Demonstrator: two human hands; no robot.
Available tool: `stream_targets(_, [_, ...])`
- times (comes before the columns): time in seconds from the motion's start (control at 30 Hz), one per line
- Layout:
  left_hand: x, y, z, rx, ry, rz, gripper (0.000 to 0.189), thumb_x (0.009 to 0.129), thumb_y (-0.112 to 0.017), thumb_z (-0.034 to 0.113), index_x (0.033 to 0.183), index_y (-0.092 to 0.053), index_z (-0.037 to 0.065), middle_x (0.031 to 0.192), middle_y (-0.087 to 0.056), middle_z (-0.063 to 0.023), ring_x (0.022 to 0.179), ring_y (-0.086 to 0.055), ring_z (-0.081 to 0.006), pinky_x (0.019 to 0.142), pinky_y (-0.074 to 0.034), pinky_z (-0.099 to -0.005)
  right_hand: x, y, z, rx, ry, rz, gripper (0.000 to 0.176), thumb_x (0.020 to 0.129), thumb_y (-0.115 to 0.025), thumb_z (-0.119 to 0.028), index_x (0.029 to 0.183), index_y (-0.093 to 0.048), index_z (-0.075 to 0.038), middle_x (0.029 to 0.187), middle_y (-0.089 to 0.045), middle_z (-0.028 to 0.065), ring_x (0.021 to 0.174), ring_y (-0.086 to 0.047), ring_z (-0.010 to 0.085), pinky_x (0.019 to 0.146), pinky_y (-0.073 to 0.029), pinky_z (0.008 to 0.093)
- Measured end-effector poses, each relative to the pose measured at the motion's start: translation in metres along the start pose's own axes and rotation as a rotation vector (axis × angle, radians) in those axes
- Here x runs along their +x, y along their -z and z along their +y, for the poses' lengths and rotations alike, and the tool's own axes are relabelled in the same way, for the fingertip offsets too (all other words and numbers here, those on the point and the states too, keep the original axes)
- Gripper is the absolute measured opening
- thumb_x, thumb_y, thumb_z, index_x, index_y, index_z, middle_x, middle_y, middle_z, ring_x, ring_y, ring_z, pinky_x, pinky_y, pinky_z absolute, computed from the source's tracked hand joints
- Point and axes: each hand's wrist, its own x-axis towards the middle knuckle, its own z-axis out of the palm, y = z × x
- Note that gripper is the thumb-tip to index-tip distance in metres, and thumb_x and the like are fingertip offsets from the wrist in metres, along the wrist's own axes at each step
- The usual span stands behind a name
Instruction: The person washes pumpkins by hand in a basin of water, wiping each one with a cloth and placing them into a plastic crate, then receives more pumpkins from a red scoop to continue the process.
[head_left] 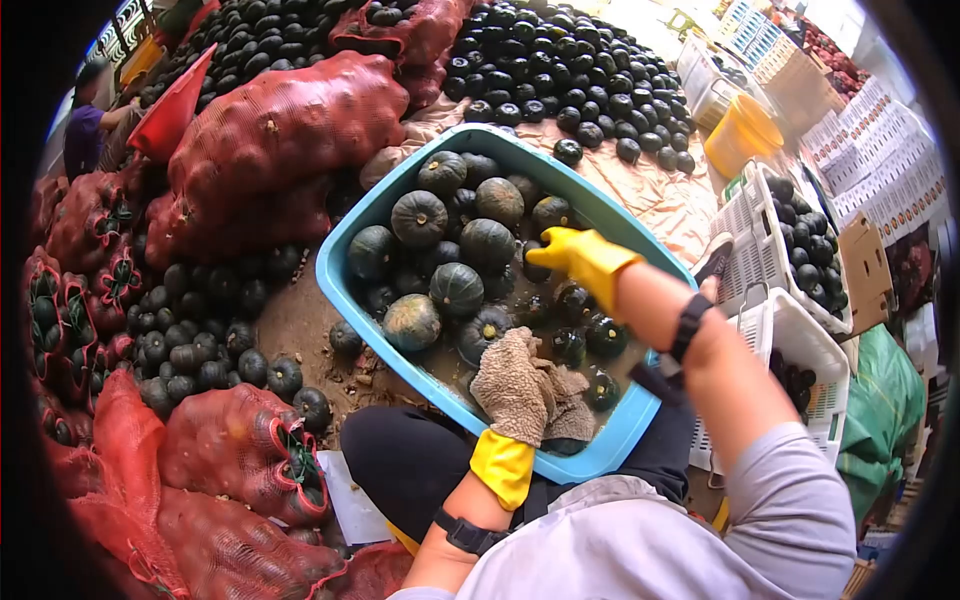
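Note:
A blue tub (352, 232) of murky water holds several dark green squashes (456, 288). My left hand (522, 392), in a yellow glove under a fuzzy brown scrubbing mitt, rests at the tub's near end, close to a small squash (600, 388). My right hand (580, 255), in a yellow glove, reaches into the tub's right side, with its fingers down among the squashes beside one squash (551, 212). Whether it grips one is hidden.
Red mesh sacks (285, 125) of squashes lie to the left and front. Loose squash piles (575, 65) cover the floor behind the tub. White crates (790, 240) with squashes and a yellow bucket (742, 135) stand on the right. A person (85, 125) sits at far left.

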Motion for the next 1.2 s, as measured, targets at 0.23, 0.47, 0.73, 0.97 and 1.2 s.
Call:
stream_targets(0.23, [0.000,0.006,0.004,0.353,-0.233,-0.006,0.028,0.105,-0.064,0.020,0.123,-0.072,-0.001,0.113,-0.077,-0.0168,0.098,-0.078,-0.0276,0.077,-0.063,-0.0358,0.019,-0.098,0.001,0.225,-0.004,0.342,0.086,0.087,-0.087,-0.036,0.162,-0.047,-0.022,0.154,-0.055,0.0236,0.141,-0.058,0.0424,0.115,-0.050,0.0487])
stream_targets(0.47, [0.003,0.004,0.003,0.383,-0.267,-0.045,0.030,0.111,-0.056,0.018,0.123,-0.072,-0.004,0.119,-0.077,-0.0169,0.103,-0.078,-0.0267,0.081,-0.065,-0.0356,-0.031,-0.048,-0.010,-0.278,0.099,0.080,0.084,0.077,-0.090,-0.028,0.154,-0.056,-0.024,0.145,-0.062,0.0234,0.133,-0.062,0.0434,0.109,-0.054,0.0495])
stream_targets(0.73, [0.000,0.007,0.007,-0.074,-0.015,-0.009,0.033,0.111,-0.056,0.021,0.126,-0.070,-0.004,0.121,-0.076,-0.0168,0.101,-0.078,-0.0272,0.078,-0.065,-0.0362,0.037,-0.113,0.038,0.510,0.148,0.269,0.087,0.082,-0.091,-0.031,0.158,-0.052,-0.019,0.147,-0.064,0.0185,0.131,-0.066,0.0363,0.112,-0.052,0.0454])
stream_targets(0.97, [0.014,-0.008,0.024,-0.386,0.363,0.115,0.033,0.102,-0.066,0.024,0.118,-0.071,-0.004,0.107,-0.075,-0.0173,0.086,-0.071,-0.0270,0.072,-0.059,-0.0343,-0.094,-0.080,0.068,2.296,0.174,-0.718,0.061,0.103,-0.070,-0.042,0.153,-0.058,-0.009,0.154,-0.060,0.0214,0.140,-0.058,0.0372,0.123,-0.045,0.0582])
stream_targets(1.2, [0.010,-0.015,0.021,-0.289,0.209,-0.084,0.036,0.105,-0.061,0.026,0.131,-0.067,0.002,0.124,-0.073,-0.0159,0.101,-0.069,-0.0267,0.086,-0.057,-0.0341,-0.129,-0.125,0.085,2.145,0.211,-0.110,0.056,0.100,-0.074,-0.046,0.144,-0.063,-0.012,0.143,-0.067,0.0152,0.135,-0.060,0.0362,0.114,-0.051,0.0568])
